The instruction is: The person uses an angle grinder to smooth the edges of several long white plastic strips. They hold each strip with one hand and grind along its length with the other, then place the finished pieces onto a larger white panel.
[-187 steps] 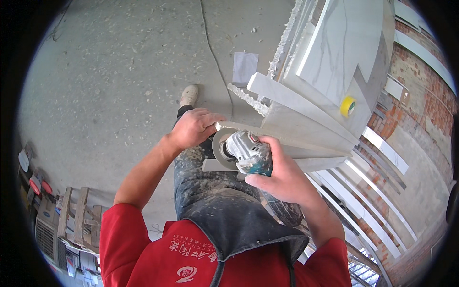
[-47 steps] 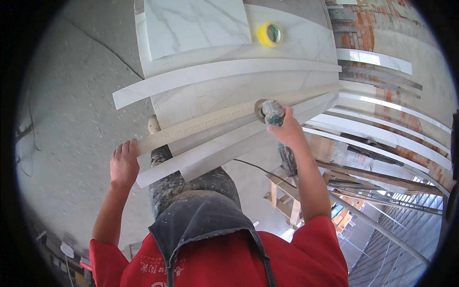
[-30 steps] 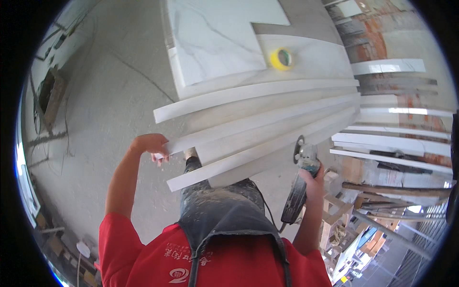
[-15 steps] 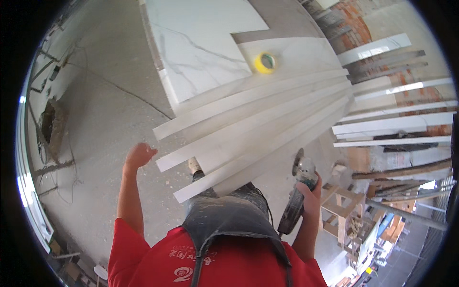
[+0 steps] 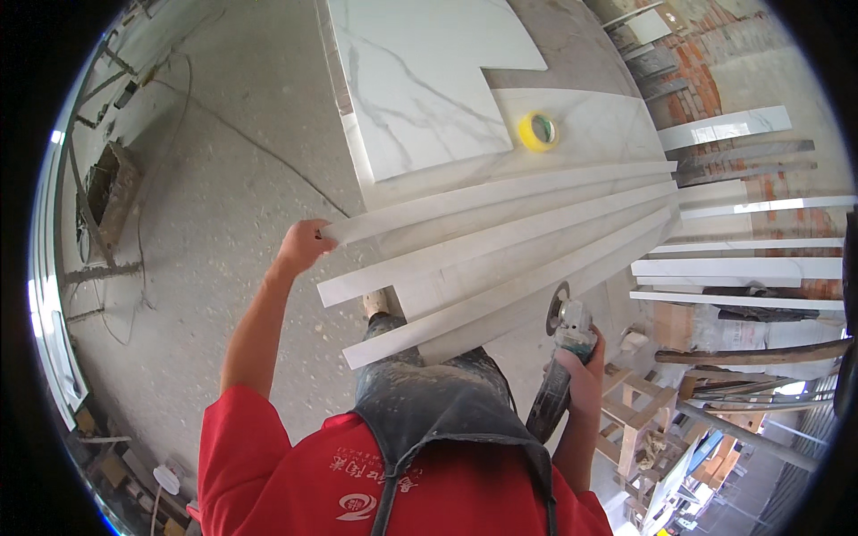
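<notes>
Left hand point(image 5: 302, 246) is closed on the end of the top stone strip point(image 5: 500, 198), fanned with others on the worktop point(image 5: 572, 54); the grinder point(image 5: 565, 329) is gripped low right by the right hand point(image 5: 579, 368). Strips are best steadied, the disc kept clear.

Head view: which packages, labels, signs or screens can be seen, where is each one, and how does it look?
No package, sign or screen is clearly in view.
Printed mark: on the chest of the person's red shirt, beside the grey apron; small and white.
Tape roll: on the marble slab; a yellow ring, no label visible.
</notes>
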A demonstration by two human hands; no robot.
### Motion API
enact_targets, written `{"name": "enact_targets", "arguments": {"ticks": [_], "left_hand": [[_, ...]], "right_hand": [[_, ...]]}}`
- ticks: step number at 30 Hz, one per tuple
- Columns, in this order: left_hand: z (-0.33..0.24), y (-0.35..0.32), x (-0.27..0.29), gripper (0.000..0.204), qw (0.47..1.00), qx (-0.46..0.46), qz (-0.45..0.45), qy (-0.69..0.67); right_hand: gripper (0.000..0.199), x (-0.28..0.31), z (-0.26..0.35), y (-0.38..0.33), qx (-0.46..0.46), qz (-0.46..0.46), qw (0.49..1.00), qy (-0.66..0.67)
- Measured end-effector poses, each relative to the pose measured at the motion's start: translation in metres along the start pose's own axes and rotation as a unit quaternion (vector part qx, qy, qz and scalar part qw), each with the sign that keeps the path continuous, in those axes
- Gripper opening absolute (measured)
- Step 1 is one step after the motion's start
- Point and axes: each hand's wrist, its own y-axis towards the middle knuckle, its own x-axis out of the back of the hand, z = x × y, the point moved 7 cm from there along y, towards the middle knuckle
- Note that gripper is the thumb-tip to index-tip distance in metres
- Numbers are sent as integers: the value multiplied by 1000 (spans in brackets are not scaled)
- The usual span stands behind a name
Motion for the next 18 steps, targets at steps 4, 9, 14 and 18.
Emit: {"name": "enact_targets", "arguments": {"ticks": [4, 9, 14, 18], "left_hand": [[-22, -42, -15, 27, 984, -77, -144, 74], [-16, -51, -22, 22, 976, -129, -169, 50], [-15, -48, -24, 20, 975, -158, -158, -2], [-5, -43, -29, 19, 964, -197, -171, -52]], "right_hand": [[82, -25, 8, 0, -17, 14, 998, -50], [80, -53, 6, 23, 67, 81, 985, -134], [80, -116, 21, 31, 113, 154, 956, -222], [84, -164, 32, 30, 99, 203, 930, -291]]}}
